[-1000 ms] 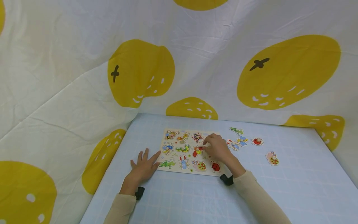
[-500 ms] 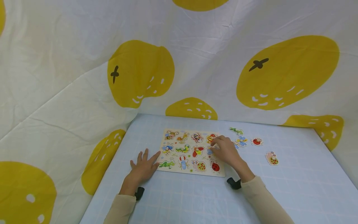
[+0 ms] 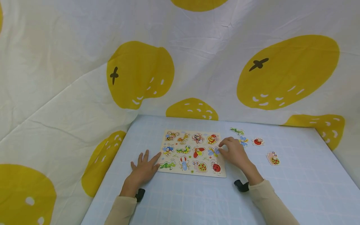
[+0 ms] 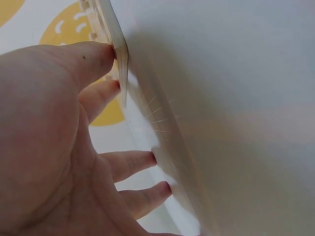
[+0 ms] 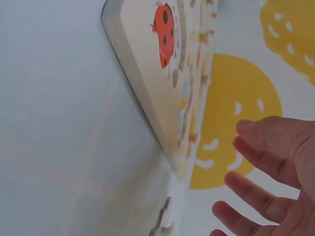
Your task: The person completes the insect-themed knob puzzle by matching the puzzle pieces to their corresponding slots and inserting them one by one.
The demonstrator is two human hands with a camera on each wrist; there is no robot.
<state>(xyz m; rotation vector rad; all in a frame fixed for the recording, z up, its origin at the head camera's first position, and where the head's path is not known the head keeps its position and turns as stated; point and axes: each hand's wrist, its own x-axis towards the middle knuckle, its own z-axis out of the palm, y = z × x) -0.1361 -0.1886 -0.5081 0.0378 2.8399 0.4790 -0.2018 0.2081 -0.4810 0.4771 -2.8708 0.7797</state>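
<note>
A wooden insect peg puzzle board (image 3: 175,157) lies on the table, its rows filled with bright bug pictures. My left hand (image 3: 144,171) rests with spread fingers at the board's left edge; in the left wrist view, the thumb (image 4: 93,59) and a finger touch that edge. My right hand (image 3: 234,153) hovers by the right edge, near the blue-winged dragonfly picture (image 3: 213,152). Its fingers (image 5: 256,194) are loosely bent in the right wrist view, holding nothing. The red moth-like piece (image 3: 198,152) sits in the board's middle row.
Loose pieces lie right of the board: a green grasshopper (image 3: 237,131), a blue-winged bee (image 3: 243,141), a ladybug (image 3: 257,142) and a pink snail (image 3: 273,158). Behind the table hangs a white cloth (image 3: 197,72) with yellow fruit shapes.
My right hand has moved right, away from the red moth-like piece to the board's right edge, now covering a loose blue beetle piece. My left hand has stayed put.
</note>
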